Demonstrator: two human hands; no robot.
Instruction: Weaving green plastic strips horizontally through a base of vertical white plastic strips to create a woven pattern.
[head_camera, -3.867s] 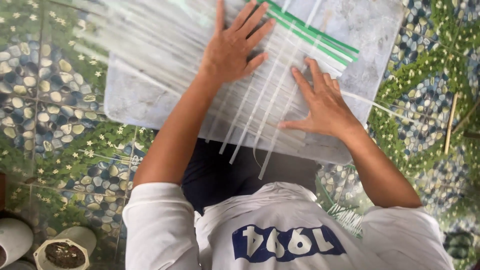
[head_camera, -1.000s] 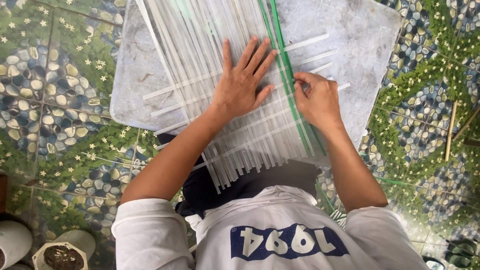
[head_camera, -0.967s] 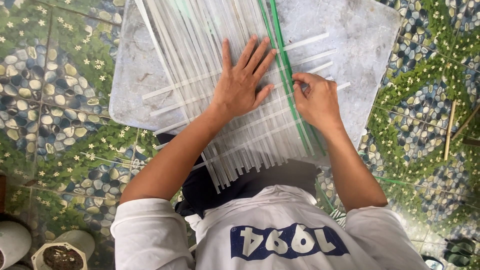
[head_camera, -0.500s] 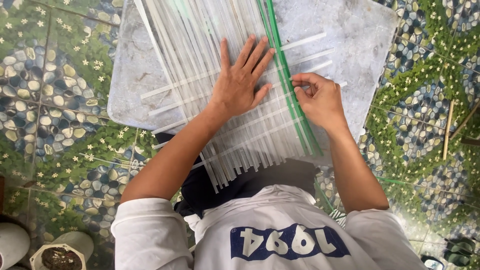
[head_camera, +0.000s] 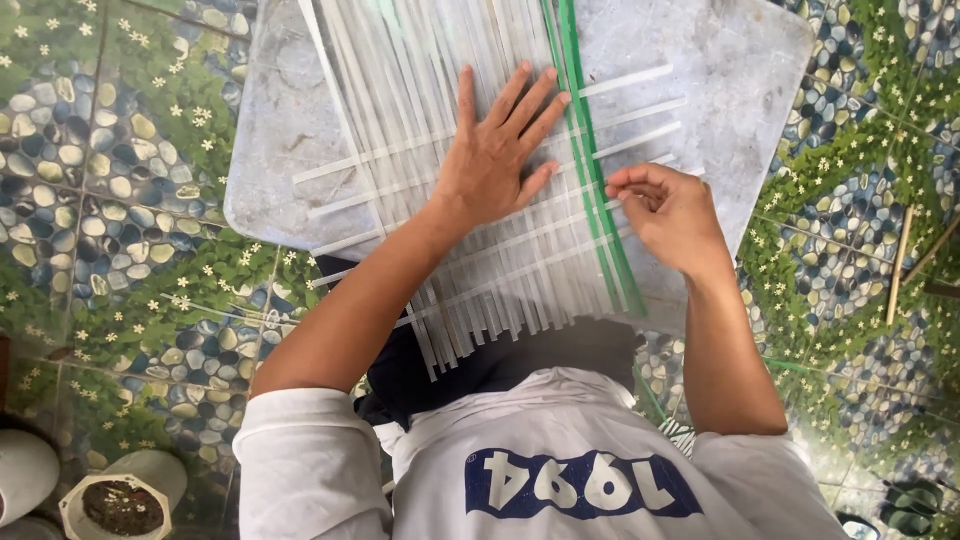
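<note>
Pebble-tile floor (head_camera: 120, 180) | grey slab (head_camera: 720, 90) before my knees | strips (head_camera: 420, 120) woven on it | my left hand (head_camera: 495, 155) spread flat, pinning them | right hand (head_camera: 665, 210) pinching a cross strip beside green strip (head_camera: 590, 170) | best to keep pressure even and slide it snug.

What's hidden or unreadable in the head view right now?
- Weave under the left hand: covered by the palm.
- Right hand fingertips: curled, their grip on the green strips unclear.
- White strips: far ends cut off by the top edge.
- Grey board: near edge hidden by strips.
</note>
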